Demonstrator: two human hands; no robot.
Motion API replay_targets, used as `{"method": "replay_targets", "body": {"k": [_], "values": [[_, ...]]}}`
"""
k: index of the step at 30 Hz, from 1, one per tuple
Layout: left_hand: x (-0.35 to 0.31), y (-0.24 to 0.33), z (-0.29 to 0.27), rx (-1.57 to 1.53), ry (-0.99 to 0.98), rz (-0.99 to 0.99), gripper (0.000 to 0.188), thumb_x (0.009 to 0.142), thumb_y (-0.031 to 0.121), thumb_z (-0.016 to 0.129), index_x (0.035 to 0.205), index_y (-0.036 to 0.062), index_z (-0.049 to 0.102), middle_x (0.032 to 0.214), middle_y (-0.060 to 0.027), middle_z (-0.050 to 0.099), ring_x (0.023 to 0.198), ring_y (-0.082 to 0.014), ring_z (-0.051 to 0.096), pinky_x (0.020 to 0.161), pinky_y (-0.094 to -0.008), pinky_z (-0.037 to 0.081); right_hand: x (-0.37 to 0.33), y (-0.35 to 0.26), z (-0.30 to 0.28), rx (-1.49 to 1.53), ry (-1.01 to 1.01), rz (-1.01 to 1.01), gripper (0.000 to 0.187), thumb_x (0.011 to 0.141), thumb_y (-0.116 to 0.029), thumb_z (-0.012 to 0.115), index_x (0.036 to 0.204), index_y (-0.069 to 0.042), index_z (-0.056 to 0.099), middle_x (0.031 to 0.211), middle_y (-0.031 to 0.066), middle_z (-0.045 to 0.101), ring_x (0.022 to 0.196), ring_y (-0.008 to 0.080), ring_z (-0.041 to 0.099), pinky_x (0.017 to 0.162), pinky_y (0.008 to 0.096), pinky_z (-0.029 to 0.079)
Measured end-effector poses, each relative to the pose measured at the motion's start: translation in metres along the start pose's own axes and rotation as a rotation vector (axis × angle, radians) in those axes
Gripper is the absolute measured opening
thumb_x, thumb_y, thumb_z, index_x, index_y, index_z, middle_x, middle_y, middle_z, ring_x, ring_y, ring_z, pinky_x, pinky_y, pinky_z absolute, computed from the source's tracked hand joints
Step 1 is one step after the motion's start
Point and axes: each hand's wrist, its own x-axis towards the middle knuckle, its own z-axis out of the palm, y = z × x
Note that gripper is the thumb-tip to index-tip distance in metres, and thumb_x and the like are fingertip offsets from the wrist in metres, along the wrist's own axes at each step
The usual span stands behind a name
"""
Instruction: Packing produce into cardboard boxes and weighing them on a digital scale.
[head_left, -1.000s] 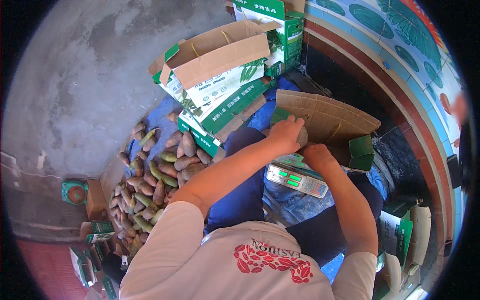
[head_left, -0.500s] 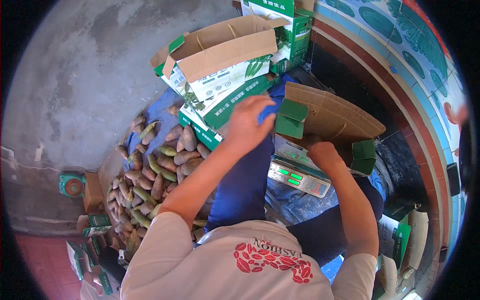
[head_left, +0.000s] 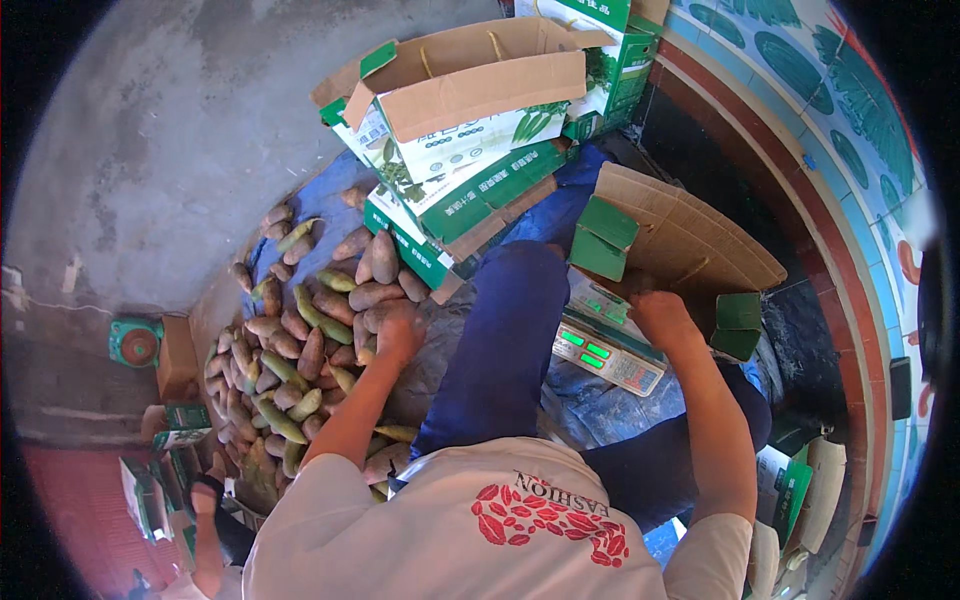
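Observation:
My left hand (head_left: 402, 336) is down at the right edge of a pile of radishes (head_left: 322, 310), some brown and earthy, some green. It touches or nearly touches a brown radish (head_left: 376, 296); its fingertips are hidden. My right hand (head_left: 662, 318) is curled closed at the near edge of an open cardboard box (head_left: 690, 225) with green flaps, its fingers partly inside. Something brown shows in the box beside those fingers. The box rests on a digital scale (head_left: 606, 358) with lit green displays, between my legs.
A stack of green and white cartons (head_left: 490, 190), the top one open (head_left: 490, 95), stands ahead. A tiled wall (head_left: 800, 130) curves along the right. At lower left are more cartons (head_left: 150, 495) and another person's arm (head_left: 205, 530). A blue tarp (head_left: 330, 200) lies beneath the pile.
My left hand has dropped from above the carton stack to the radish pile at left. My right hand stays at the box. Another person's arm now shows at lower left.

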Motion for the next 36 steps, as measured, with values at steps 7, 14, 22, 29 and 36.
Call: {"method": "replay_targets", "body": {"k": [7,14,22,29,36], "values": [[-0.099,-0.073,0.068,0.203,-0.735,-0.397,0.031,0.080,0.027,0.050,0.095,0.0060,0.065,0.099,-0.0187,0.062,0.096,-0.0343,0.059,0.083,-0.0418,0.047,0.001,-0.004,-0.007,0.045,0.008,-0.013,0.020,0.078,-0.024,0.058,0.084,-0.006,0.062,0.078,0.0140,0.062,0.078,0.0303,0.061,0.068,0.0406,0.049],[-0.130,-0.074,0.089,0.028,-0.881,-0.447,0.030,0.078,0.029,0.053,0.097,0.0087,0.065,0.100,-0.0173,0.062,0.095,-0.0331,0.059,0.084,-0.0420,0.046,-0.003,-0.003,-0.008,0.142,0.007,0.018,0.020,0.078,-0.023,0.060,0.084,-0.005,0.063,0.081,0.0177,0.063,0.078,0.0345,0.061,0.068,0.0443,0.049],[-0.102,-0.053,0.101,-0.126,-0.709,-0.421,0.031,0.077,0.031,0.052,0.094,0.0077,0.064,0.095,-0.0188,0.062,0.092,-0.0354,0.059,0.080,-0.0424,0.047,0.010,-0.014,-0.017,0.214,-0.094,0.094,0.027,0.076,-0.024,0.061,0.092,-0.002,0.062,0.087,0.0203,0.062,0.084,0.0361,0.059,0.075,0.0435,0.047],[-0.098,-0.049,0.116,0.009,-0.778,-0.126,0.029,0.078,0.030,0.052,0.095,0.0098,0.064,0.095,-0.0175,0.063,0.090,-0.0358,0.060,0.079,-0.0421,0.047,0.020,-0.023,-0.022,0.171,-0.083,0.042,0.033,0.076,-0.018,0.063,0.107,-0.010,0.057,0.087,0.0185,0.062,0.083,0.0347,0.061,0.070,0.0453,0.049],[-0.103,-0.048,0.130,-0.162,-0.731,-0.333,0.027,0.076,0.031,0.057,0.095,0.0131,0.065,0.094,-0.0136,0.065,0.090,-0.0315,0.061,0.079,-0.0395,0.048,0.031,-0.024,-0.015,0.163,-0.084,-0.004,0.026,0.076,-0.017,0.062,0.100,-0.008,0.060,0.085,0.0189,0.062,0.082,0.0337,0.061,0.069,0.0439,0.049]]}}
